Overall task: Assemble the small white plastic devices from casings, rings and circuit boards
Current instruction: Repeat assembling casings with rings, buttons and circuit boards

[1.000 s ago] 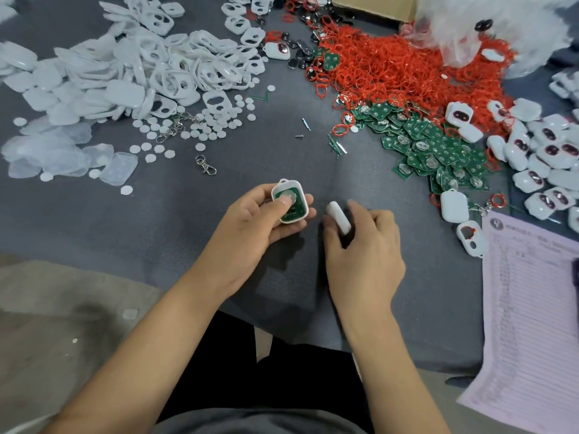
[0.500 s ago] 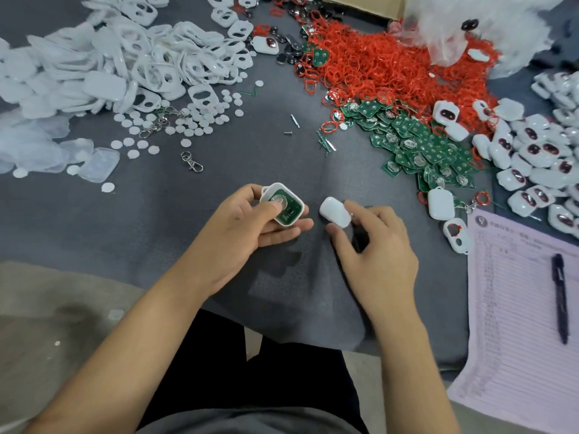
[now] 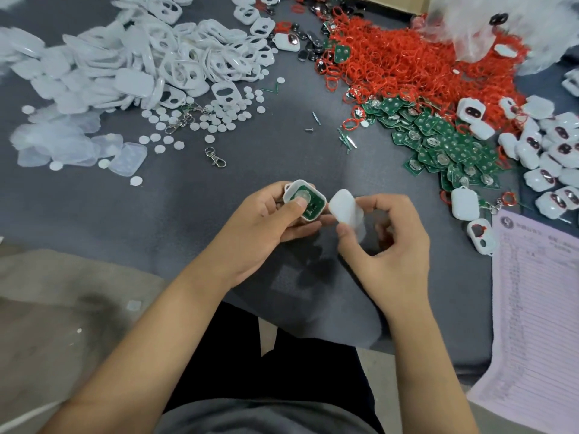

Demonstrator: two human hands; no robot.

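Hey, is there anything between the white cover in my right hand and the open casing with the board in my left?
Nothing visible lies between the white cover and the open casing; only a narrow gap separates them. However, the left hand has its thumb pressed on the circuit board, where the cover would close.

The left hand (image 3: 266, 227) grips an open casing (image 3: 304, 200) (green board inside); the right hand (image 3: 388, 245) pinches a white cover (image 3: 346, 208) beside it.

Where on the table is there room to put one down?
Bare grey cloth lies between the white discs and green circuit boards, just beyond the hands. The red rings and white casings farther back are crowded.
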